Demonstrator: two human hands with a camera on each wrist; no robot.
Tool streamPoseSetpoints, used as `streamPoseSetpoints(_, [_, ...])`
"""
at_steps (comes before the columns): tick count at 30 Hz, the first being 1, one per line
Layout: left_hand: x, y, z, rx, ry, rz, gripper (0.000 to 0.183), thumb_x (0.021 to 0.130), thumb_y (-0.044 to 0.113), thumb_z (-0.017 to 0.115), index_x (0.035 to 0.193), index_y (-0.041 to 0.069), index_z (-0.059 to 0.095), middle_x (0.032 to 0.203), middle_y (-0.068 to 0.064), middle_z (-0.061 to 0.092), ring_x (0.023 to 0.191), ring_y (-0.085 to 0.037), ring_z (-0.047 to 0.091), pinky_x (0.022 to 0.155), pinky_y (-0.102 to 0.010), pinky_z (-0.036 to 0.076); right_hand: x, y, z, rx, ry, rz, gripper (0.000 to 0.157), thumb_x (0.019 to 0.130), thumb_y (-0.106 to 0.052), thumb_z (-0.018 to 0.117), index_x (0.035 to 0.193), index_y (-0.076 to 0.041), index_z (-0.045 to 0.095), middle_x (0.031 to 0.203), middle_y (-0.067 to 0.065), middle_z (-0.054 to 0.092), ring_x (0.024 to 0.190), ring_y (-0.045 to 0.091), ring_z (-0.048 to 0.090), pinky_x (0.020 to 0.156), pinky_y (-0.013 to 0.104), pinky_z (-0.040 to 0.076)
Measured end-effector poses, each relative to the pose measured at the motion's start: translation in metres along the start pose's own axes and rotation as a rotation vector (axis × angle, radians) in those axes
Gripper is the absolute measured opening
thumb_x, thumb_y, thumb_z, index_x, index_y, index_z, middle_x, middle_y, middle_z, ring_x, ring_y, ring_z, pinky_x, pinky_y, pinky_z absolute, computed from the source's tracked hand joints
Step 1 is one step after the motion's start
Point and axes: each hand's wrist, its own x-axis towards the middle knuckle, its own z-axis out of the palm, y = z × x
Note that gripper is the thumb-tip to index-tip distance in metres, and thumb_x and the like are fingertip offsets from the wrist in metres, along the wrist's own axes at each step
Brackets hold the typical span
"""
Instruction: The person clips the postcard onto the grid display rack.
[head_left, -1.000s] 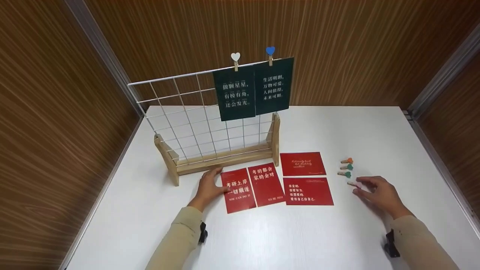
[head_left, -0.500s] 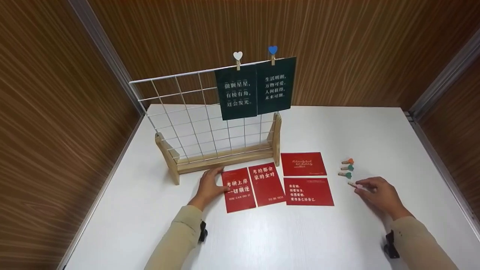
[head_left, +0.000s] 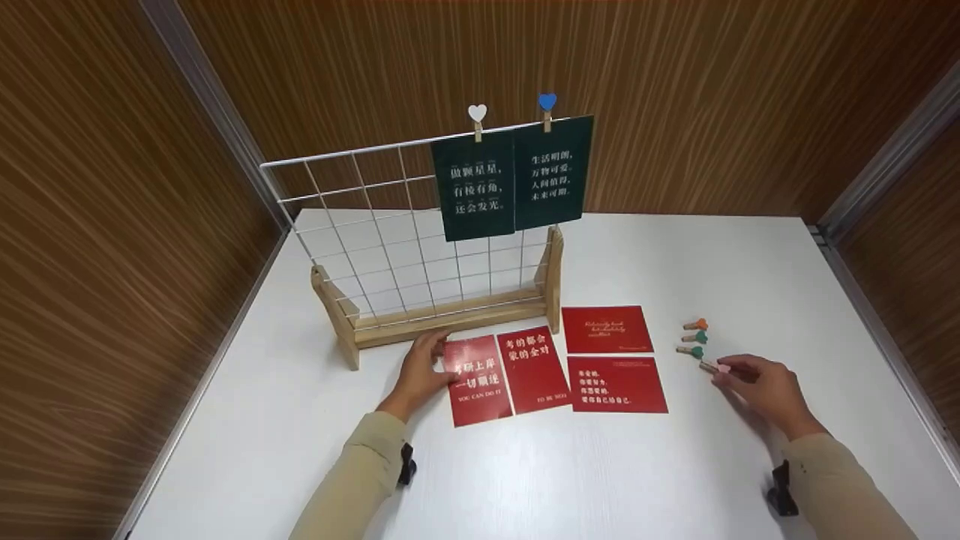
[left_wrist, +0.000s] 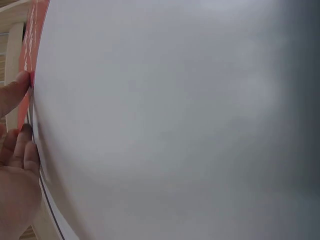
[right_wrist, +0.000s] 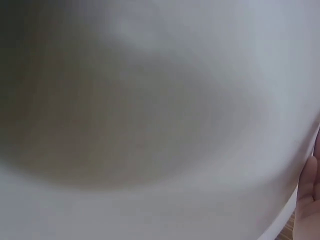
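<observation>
My left hand (head_left: 417, 375) is at the left edge of the leftmost red card (head_left: 480, 401), thumb on its face and fingers curled at its upper left corner. In the left wrist view, the thumb (left_wrist: 17, 90) and fingers close on that card's edge. My right hand (head_left: 765, 390) pinches a small wooden clothespin (head_left: 707, 367) by its pink heart end, low over the table. Beside it lie two green-topped clothespins (head_left: 694, 338) and an orange-topped one (head_left: 695, 324). The right wrist view shows only part of that hand (right_wrist: 307, 195); the clothespin is out of sight.
A white wire grid (head_left: 382, 240) on a wooden stand (head_left: 450, 323) carries two dark green cards (head_left: 476, 191), held by white-heart (head_left: 478, 116) and blue-heart (head_left: 547, 105) clothespins. Three more red cards (head_left: 536, 379) lie on the white table (head_left: 570, 480). Wood-grain panels (head_left: 675, 90) surround it.
The pink clothespin has shifted slightly in my right fingertips, and more of its pink end shows now. My left hand stays at the card. The head view has moved a little.
</observation>
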Motion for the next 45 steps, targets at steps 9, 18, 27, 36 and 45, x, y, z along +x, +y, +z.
streamPoseSetpoints(9, [0.000,0.003,0.001,-0.095,-0.025,-0.079,0.080,0.059,-0.009,0.072,0.130,0.003,0.035,0.104,-0.016,0.047,0.076,-0.021,0.053,0.062,-0.023,0.048,0.002,0.000,-0.002,0.034,-0.050,0.015,0.037,0.074,-0.037,0.064,0.102,-0.014,0.061,0.092,0.006,0.062,0.081,0.019,0.057,0.061,0.017,0.044])
streamPoseSetpoints(18, [-0.003,0.004,-0.003,-0.191,-0.028,-0.117,0.074,0.059,-0.010,0.071,0.125,0.001,0.041,0.093,-0.017,0.051,0.078,-0.024,0.052,0.061,-0.027,0.049,0.002,0.000,-0.005,0.109,-0.086,0.016,0.038,0.078,-0.035,0.061,0.109,-0.013,0.058,0.101,0.006,0.059,0.083,0.006,0.054,0.067,0.017,0.042])
streamPoseSetpoints(27, [-0.006,0.005,-0.008,-0.329,-0.082,-0.122,0.070,0.065,-0.009,0.068,0.127,0.002,0.038,0.091,-0.023,0.052,0.072,-0.023,0.057,0.059,-0.031,0.050,0.006,-0.005,-0.006,0.230,-0.123,0.100,0.047,0.081,-0.040,0.055,0.119,-0.013,0.052,0.118,0.012,0.048,0.093,0.004,0.049,0.071,0.020,0.044])
streamPoseSetpoints(36, [-0.011,0.022,-0.024,-0.501,-0.174,-0.216,0.068,0.072,-0.010,0.062,0.131,0.001,0.031,0.097,-0.031,0.046,0.076,-0.030,0.058,0.063,-0.045,0.048,0.010,-0.007,-0.010,0.267,-0.110,0.082,0.046,0.082,-0.039,0.052,0.122,-0.015,0.050,0.114,0.010,0.052,0.092,0.005,0.052,0.071,0.020,0.045])
streamPoseSetpoints(45, [-0.003,0.023,-0.035,-0.473,-0.149,-0.232,0.066,0.069,-0.003,0.067,0.128,0.010,0.039,0.090,-0.021,0.054,0.070,-0.026,0.059,0.063,-0.046,0.048,0.023,-0.023,-0.018,0.277,-0.071,0.003,0.045,0.083,-0.034,0.053,0.121,-0.009,0.051,0.111,0.015,0.053,0.086,0.009,0.056,0.069,0.021,0.047])
